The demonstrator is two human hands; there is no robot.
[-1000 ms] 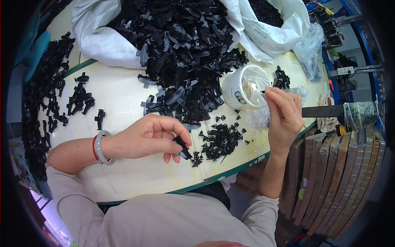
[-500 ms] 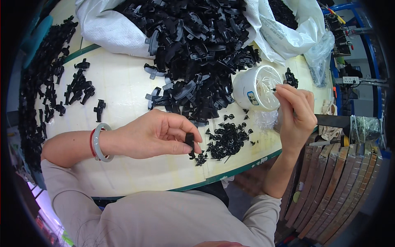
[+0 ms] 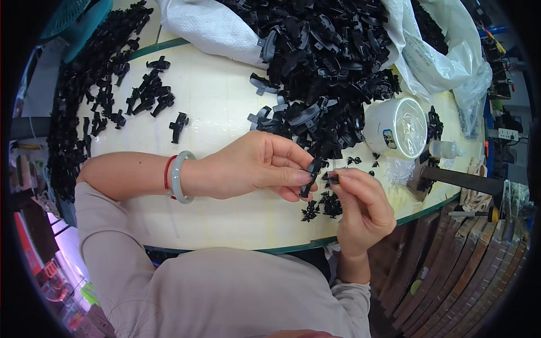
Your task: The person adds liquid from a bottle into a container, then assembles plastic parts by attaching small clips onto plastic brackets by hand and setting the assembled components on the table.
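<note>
Between the thumb and fingers of my left hand [image 3: 256,167] is a black plastic part [image 3: 310,177], held roughly upright. Close beside it on the right, my right hand [image 3: 365,208] pinches a small black piece [image 3: 333,178], its shape partly covered by the fingertips. Under and between the hands lies a pile of small black pieces [image 3: 331,204], some of it hidden by my right hand. A large heap of curved black plastic parts [image 3: 321,67] rises beyond my hands.
A white tub [image 3: 383,130] with clear film stands right of the heap, near a small clear bottle [image 3: 445,149] and a dark metal bar [image 3: 465,179]. White woven sacks [image 3: 225,31] flank the heap. Several assembled black parts [image 3: 149,96] lie at left on the cream table [image 3: 214,225].
My right hand has come down and left from beside the tub to the part in my left hand, carrying a small black piece. The whole view has shifted.
</note>
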